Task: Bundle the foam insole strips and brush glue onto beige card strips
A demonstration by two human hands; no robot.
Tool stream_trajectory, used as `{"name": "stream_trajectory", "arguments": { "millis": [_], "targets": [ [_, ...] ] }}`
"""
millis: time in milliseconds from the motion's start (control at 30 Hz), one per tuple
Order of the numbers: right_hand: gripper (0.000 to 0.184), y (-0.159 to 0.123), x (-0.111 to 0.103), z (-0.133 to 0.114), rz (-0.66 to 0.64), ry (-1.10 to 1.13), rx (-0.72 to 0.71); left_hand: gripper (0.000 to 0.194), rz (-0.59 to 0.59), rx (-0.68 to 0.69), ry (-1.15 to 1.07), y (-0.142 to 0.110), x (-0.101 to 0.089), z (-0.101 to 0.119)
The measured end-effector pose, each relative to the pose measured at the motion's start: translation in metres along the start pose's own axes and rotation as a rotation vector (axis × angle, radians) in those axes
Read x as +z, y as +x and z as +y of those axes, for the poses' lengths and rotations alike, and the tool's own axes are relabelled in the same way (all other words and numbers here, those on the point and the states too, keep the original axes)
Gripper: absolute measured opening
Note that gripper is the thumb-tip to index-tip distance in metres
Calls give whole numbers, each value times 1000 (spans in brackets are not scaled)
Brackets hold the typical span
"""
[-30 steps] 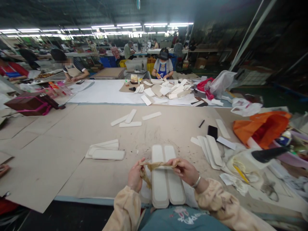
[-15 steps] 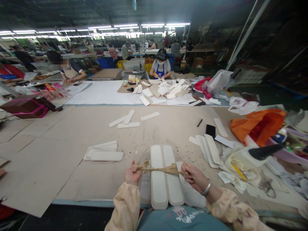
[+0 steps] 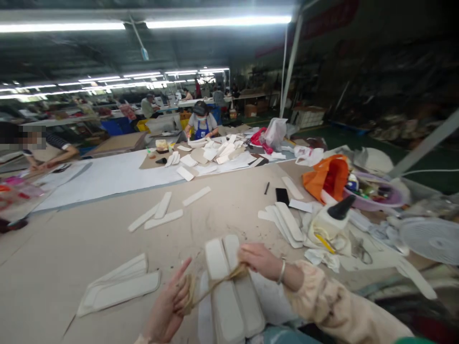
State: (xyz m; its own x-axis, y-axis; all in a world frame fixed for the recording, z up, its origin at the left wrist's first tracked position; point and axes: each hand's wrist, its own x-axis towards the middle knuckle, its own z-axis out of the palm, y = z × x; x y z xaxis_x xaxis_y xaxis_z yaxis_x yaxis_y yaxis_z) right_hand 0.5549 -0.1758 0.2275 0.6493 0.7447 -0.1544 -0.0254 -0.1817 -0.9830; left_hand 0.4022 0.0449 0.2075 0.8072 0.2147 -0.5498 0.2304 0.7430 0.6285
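Note:
Two long white padded strips lie side by side on the brown table right in front of me. A tan stretchy band runs across them. My left hand grips one end of the band, with one finger stuck out. My right hand is closed on the other end, above the strips. A bracelet shows on my right wrist.
A stack of white strips lies to the left, more strips to the right. A glue bottle with a black nozzle, an orange bag, a black phone and a white fan crowd the right. Other people work at the far tables.
The camera has swung up and to the right. My left hand dropped lower and nearer, my right hand moved left over the strips, and the band now slants between them.

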Motion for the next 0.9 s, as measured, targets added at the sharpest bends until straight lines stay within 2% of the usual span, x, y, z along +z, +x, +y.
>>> {"name": "stream_trajectory", "arguments": {
  "millis": [67, 133, 167, 233, 367, 433, 533, 600, 667, 767, 833, 900],
  "targets": [
    [27, 16, 17, -22, -138, -138, -218, 57, -126, -90, 245, -10, 27, 2],
    [29, 31, 29, -32, -203, -217, -348, 45, -210, -111, 417, -14, 52, 1],
    [30, 36, 32, -32, -207, -219, -364, 40, -209, -84, 450, -13, 61, 0],
    [33, 43, 29, -21, -182, -134, -303, 39, -167, -36, 427, -8, 69, 2],
    [50, 41, 8, 24, -130, -64, -221, 40, -113, 13, 300, -5, 62, 8],
    [50, 30, 8, 42, -151, -109, -248, 38, -122, 21, 277, -8, 60, 8],
    [38, 14, 31, 58, -215, -165, -319, 36, -160, 17, 290, -12, 64, 5],
    [28, 9, 50, 61, -210, -189, -264, 36, -179, 0, 312, -15, 66, 3],
    [23, 9, 64, 63, -183, -200, -146, 37, -157, -19, 296, -16, 62, 4],
    [32, 15, 69, 65, -131, -234, -19, 25, -34, 47, 134, -13, 42, 11],
    [33, 19, 67, 66, -92, -282, 42, 16, 84, 149, -46, -5, 20, 15],
    [29, 22, 64, 65, -84, -349, 67, 17, 230, 211, -213, 7, -5, 15]
  ]
}}
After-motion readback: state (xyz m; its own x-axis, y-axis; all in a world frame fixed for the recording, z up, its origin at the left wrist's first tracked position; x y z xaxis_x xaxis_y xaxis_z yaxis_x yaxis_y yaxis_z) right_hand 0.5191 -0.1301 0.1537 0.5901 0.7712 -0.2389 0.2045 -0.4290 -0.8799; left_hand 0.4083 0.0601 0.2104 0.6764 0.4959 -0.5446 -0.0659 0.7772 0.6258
